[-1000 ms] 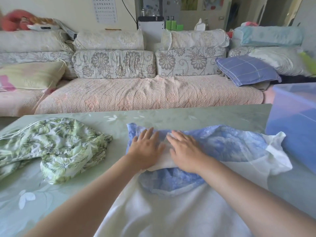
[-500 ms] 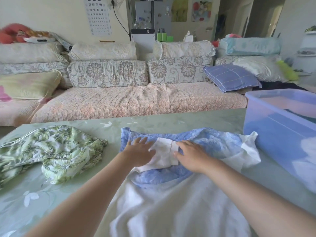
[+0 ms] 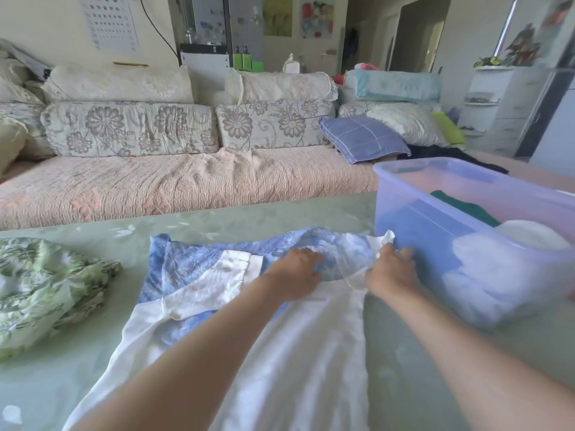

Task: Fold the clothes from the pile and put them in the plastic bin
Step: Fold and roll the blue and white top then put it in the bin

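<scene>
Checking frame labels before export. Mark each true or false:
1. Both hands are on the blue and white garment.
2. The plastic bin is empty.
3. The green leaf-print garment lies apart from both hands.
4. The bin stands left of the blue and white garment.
1. True. The left hand rests on the blue and white garment; the right hand grips its white sleeve end.
2. False. The plastic bin already holds a dark green item and a white item.
3. True. The green leaf-print garment lies on the table, off to the left.
4. False. It stands to the right, beside the right hand.
</scene>
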{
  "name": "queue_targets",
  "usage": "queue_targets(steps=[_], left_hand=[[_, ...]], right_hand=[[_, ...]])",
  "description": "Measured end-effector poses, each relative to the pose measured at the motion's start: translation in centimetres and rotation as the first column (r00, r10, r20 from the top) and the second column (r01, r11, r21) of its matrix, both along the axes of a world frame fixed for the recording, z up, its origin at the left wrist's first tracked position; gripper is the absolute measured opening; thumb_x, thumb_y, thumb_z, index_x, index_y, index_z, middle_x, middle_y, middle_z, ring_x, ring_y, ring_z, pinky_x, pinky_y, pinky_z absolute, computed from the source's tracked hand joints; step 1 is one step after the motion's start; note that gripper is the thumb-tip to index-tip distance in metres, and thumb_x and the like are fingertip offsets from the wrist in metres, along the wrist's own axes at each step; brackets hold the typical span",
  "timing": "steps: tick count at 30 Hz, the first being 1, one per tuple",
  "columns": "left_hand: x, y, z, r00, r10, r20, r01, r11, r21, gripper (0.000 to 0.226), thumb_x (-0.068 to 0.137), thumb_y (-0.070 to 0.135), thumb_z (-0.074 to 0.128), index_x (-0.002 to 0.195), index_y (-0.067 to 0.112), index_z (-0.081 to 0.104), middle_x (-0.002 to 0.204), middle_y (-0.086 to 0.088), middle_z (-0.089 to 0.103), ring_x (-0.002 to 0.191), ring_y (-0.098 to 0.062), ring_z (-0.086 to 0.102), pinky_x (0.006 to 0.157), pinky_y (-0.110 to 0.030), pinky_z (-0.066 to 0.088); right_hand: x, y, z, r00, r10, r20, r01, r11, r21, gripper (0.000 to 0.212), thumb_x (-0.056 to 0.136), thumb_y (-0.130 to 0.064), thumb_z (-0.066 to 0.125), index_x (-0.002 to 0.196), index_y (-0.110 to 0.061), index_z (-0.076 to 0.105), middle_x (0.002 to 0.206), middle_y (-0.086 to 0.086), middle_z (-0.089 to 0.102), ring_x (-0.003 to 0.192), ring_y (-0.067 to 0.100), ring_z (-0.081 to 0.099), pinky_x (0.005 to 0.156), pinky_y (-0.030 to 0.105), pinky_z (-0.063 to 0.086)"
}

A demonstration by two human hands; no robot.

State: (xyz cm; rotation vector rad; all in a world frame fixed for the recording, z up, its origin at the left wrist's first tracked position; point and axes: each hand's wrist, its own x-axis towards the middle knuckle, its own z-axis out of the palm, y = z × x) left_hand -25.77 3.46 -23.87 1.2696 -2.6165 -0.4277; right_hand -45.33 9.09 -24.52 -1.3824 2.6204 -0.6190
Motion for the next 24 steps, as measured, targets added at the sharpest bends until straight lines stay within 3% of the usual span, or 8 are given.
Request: queue_targets(steps=[2, 7, 11, 13, 15, 18, 20, 24], left_hand=[[-1.4, 0.1, -1.4, 1.000, -0.013, 0.027, 0.013, 1.000, -0.004, 0.045, 0.096, 0.031, 0.048, 0.141, 0.026, 0.047, 0.144, -0.003, 0.045, 0.135, -0.024, 0.037, 0.110, -0.036, 0.033], [-2.5, -0.1, -3.0, 0.996, 0.014, 0.089, -0.014, 1.000, -0.001, 0.048, 0.092, 0.035, 0.051, 0.140, 0.030, 0.045, 0.144, 0.001, 0.041, 0.136, -0.023, 0.032, 0.111, -0.039, 0.027], [-2.7, -0.7, -1.5, 0.969, 0.114, -0.217, -0.083, 0.985, 0.148, 0.040, 0.097, 0.030, 0.051, 0.137, 0.024, 0.052, 0.133, -0.003, 0.055, 0.120, -0.023, 0.052, 0.098, -0.025, 0.039], [-2.6, -0.5, 0.1, 0.859, 0.273, -0.433, -0.106, 0.923, 0.371, 0.034, 0.099, 0.030, 0.050, 0.130, 0.018, 0.056, 0.119, -0.004, 0.061, 0.099, -0.019, 0.059, 0.083, -0.023, 0.044], [-2.3, -0.4, 1.7, 0.668, 0.457, -0.587, 0.019, 0.779, 0.627, 0.030, 0.101, 0.035, 0.047, 0.120, 0.015, 0.058, 0.111, -0.007, 0.063, 0.089, -0.021, 0.059, 0.078, -0.032, 0.049], [-0.5, -0.3, 3.9, 0.481, 0.634, -0.606, 0.166, 0.613, 0.772, 0.047, 0.096, 0.056, 0.047, 0.111, 0.014, 0.062, 0.102, -0.010, 0.068, 0.088, -0.028, 0.065, 0.085, -0.041, 0.055], [1.4, -0.5, 4.6, 0.443, 0.700, -0.560, 0.153, 0.556, 0.817, 0.045, 0.092, 0.056, 0.053, 0.098, 0.013, 0.065, 0.091, -0.011, 0.069, 0.082, -0.029, 0.068, 0.086, -0.046, 0.057], [4.9, -0.3, 4.9, 0.513, 0.745, -0.427, -0.041, 0.518, 0.854, 0.020, 0.097, 0.012, 0.048, 0.105, 0.003, 0.063, 0.078, -0.011, 0.071, 0.067, -0.026, 0.070, 0.065, -0.037, 0.060]], right_hand=[[-0.7, -0.5, -0.5, 0.997, -0.047, -0.056, 0.047, 0.999, -0.014, 0.076, 0.088, -0.019, 0.054, 0.154, -0.022, 0.018, 0.133, 0.018, 0.029, 0.117, 0.039, 0.040, 0.097, 0.042, 0.042], [-1.5, -1.8, -1.5, 0.969, -0.090, -0.231, 0.112, 0.990, 0.083, 0.027, 0.096, -0.033, 0.050, 0.120, -0.028, 0.060, 0.128, 0.013, 0.047, 0.118, 0.033, 0.042, 0.093, 0.039, 0.039], [-0.4, -2.4, -0.6, 0.998, 0.033, -0.062, -0.044, 0.981, -0.188, 0.023, 0.092, -0.019, 0.056, 0.112, -0.021, 0.067, 0.120, 0.009, 0.064, 0.113, 0.033, 0.058, 0.091, 0.037, 0.046], [1.6, -2.4, 0.7, 0.989, 0.150, 0.015, -0.133, 0.913, -0.385, 0.028, 0.089, -0.012, 0.059, 0.116, -0.018, 0.063, 0.118, 0.008, 0.066, 0.110, 0.031, 0.060, 0.087, 0.035, 0.045], [4.1, -2.2, 2.1, 0.951, 0.292, 0.103, -0.193, 0.819, -0.540, 0.038, 0.084, -0.002, 0.060, 0.118, -0.019, 0.059, 0.110, 0.002, 0.068, 0.100, 0.027, 0.062, 0.079, 0.030, 0.041], [7.7, -1.8, 3.9, 0.858, 0.453, 0.243, -0.209, 0.739, -0.641, 0.043, 0.083, -0.006, 0.065, 0.119, -0.028, 0.056, 0.080, -0.012, 0.060, 0.071, 0.009, 0.057, 0.064, 0.023, 0.038], [9.6, -1.6, 4.3, 0.750, 0.574, 0.330, -0.255, 0.711, -0.656, 0.044, 0.083, -0.013, 0.069, 0.118, -0.035, 0.053, 0.073, -0.005, 0.063, 0.063, 0.004, 0.055, 0.064, 0.022, 0.043], [12.0, -1.1, 3.5, 0.457, 0.672, 0.582, -0.373, 0.739, -0.561, 0.039, 0.083, -0.015, 0.073, 0.113, -0.034, 0.058, 0.092, 0.001, 0.075, 0.076, 0.010, 0.067, 0.076, 0.028, 0.054]])
